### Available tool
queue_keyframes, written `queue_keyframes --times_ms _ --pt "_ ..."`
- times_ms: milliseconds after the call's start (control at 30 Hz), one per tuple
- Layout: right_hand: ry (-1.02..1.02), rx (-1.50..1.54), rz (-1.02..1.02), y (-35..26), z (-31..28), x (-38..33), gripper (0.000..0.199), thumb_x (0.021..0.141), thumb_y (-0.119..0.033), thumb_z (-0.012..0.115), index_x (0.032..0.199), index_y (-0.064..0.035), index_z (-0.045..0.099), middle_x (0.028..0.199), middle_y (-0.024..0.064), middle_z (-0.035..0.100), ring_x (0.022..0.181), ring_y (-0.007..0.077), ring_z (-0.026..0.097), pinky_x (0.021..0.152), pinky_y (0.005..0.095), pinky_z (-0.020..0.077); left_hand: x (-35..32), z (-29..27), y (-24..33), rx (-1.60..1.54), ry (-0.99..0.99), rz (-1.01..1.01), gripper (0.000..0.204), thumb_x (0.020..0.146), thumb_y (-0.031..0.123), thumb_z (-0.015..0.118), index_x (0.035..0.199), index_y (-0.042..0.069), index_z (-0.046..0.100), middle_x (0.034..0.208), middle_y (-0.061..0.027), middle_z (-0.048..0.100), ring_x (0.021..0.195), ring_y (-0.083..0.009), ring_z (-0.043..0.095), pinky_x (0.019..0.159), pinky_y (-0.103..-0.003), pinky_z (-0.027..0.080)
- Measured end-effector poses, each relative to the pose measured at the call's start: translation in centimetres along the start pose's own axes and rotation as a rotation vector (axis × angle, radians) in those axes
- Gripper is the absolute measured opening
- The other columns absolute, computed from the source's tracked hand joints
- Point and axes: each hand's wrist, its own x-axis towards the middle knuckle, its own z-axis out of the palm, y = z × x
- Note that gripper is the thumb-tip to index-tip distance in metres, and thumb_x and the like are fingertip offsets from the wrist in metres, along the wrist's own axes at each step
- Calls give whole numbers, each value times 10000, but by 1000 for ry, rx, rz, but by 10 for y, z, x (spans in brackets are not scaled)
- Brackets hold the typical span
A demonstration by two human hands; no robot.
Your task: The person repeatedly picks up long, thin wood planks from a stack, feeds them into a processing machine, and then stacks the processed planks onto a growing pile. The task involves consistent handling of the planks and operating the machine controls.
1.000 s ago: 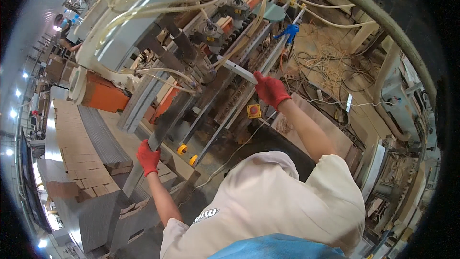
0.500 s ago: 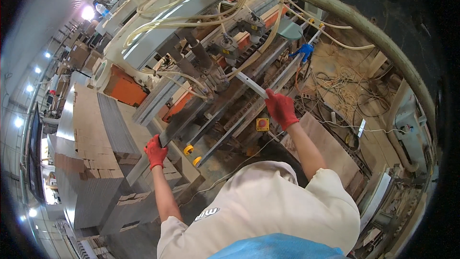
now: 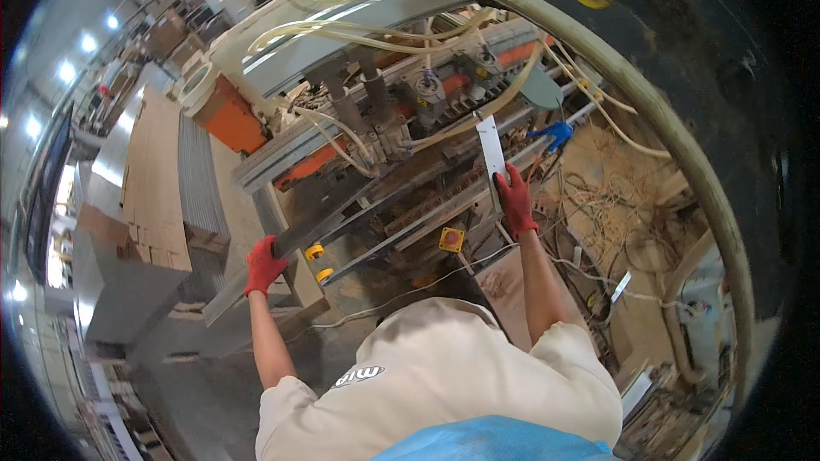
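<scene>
A long grey panel (image 3: pixel 342 226) is seen running diagonally across the middle of the frame, from lower left to upper right. It is thin and flat, with a dull grey face along most of its length; its far end (image 3: pixel 491 149) shows as a pale, nearly white strip standing up beside the machine (image 3: pixel 401 119). The panel lies over the machine's grey rails, close to two yellow knobs (image 3: pixel 318 261).

The left hand (image 3: pixel 263 265), in a red glove, is closed around the panel's lower left end, fingers wrapped over its edge. The right hand (image 3: pixel 515 198), also red-gloved, is clasped on the panel just below its pale upper end, right of centre.

Compared with the frame half a second earlier, the pale end is tipped more steeply upward and sits higher against the machine, and the right hand has risen with it. The left hand is held at much the same place on the lower end. The view has also shifted, so that more of the hoses (image 3: pixel 359 17) at the top is shown.

A stack of tan boards (image 3: pixel 154 179) is seen at the left, well apart from both hands. An orange housing (image 3: pixel 229 115) is fixed at the machine's upper left. A blue glove (image 3: pixel 555 132) is noted near the pale end, its wearer hidden.
</scene>
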Motion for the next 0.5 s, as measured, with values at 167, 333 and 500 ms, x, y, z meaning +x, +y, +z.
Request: queue_keyframes --times_ms 167,333,500 --pt "100 -446 -35 -40 -12 -4 495 986 -281 679 1416 -69 555 1258 191 657 1120 314 657 929 427 511 -113 -6 52 72 13 -197 736 648 272 866 1326 163 601 1275 -102 668 1224 -346 602 1055 -541 414" --pt "126 -244 -359 -115 13 -33 413 930 -131 729 1320 -58 614 1068 109 633 973 263 625 882 382 505 -238 -14 108 127 59 -342 697 639 264 865 1279 154 612 1261 -80 655 1210 -299 587 1086 -538 379" --pt "-468 -70 -391 -141 83 -62 790 830 -302 870 1445 20 492 1384 219 573 1248 341 572 1083 429 452 -352 -7 176 448 419 -441 557 650 156 848 1145 104 599 1124 -62 634 1111 -287 591 1100 -567 362"
